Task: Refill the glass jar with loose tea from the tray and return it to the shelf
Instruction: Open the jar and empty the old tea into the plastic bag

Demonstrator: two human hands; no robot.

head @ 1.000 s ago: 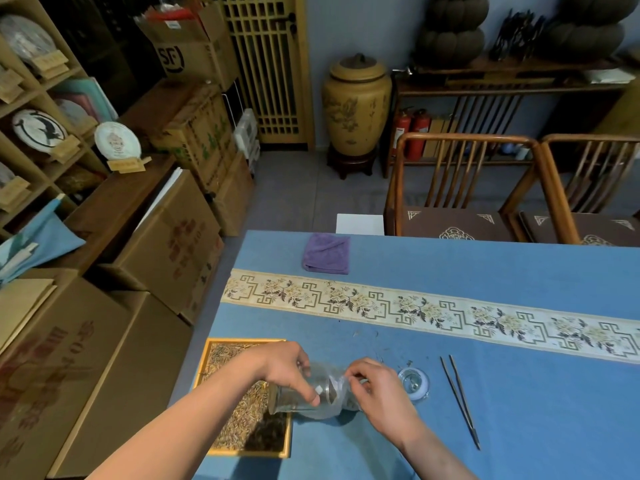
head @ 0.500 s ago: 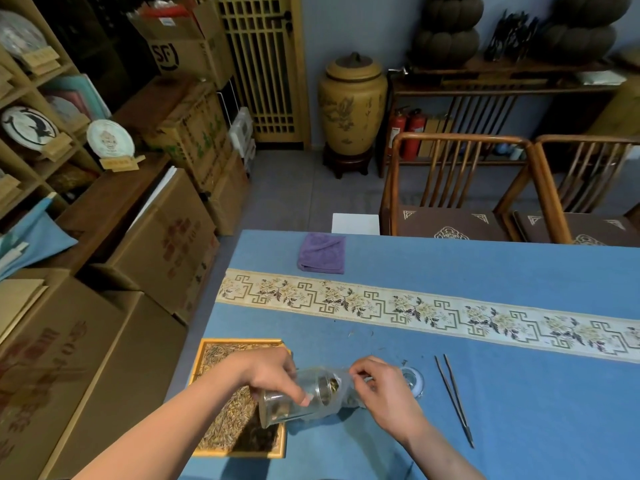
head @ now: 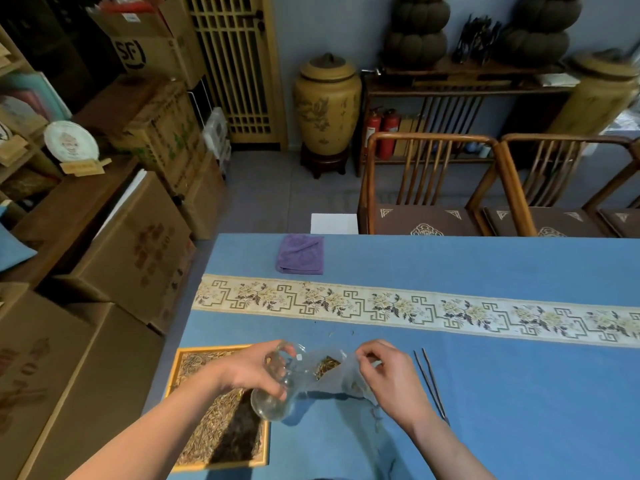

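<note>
Nearest, at the table's left edge, the tray with its yellow rim lies flat on the blue cloth, spread with loose tea — pale strands to the left, a darker patch toward its right side. Just above its right corner the left hand is wrapped round the jar, fingers closed about the glass, holding it off the cloth and tipped so the base points down toward the person and the mouth faces away to the right. A small clump of tea sits at the jar's mouth, on or in a thin clear sheet; I can't tell which. The right hand pinches the far edge of that sheet between thumb and fingertips, the fingers curled in tight, lifting it toward the mouth. The sheet is blurred and its exact shape is hard to read.

Just right of the right hand, tweezers lie on the cloth, apart from everything else. A few stray flecks of tea dot the cloth beyond the hands. Farther on runs a patterned band across the table, and past it a folded purple towel near the far edge.

Beyond the table stand two wooden chairs — and behind them a big yellow urn by the wall
</note>
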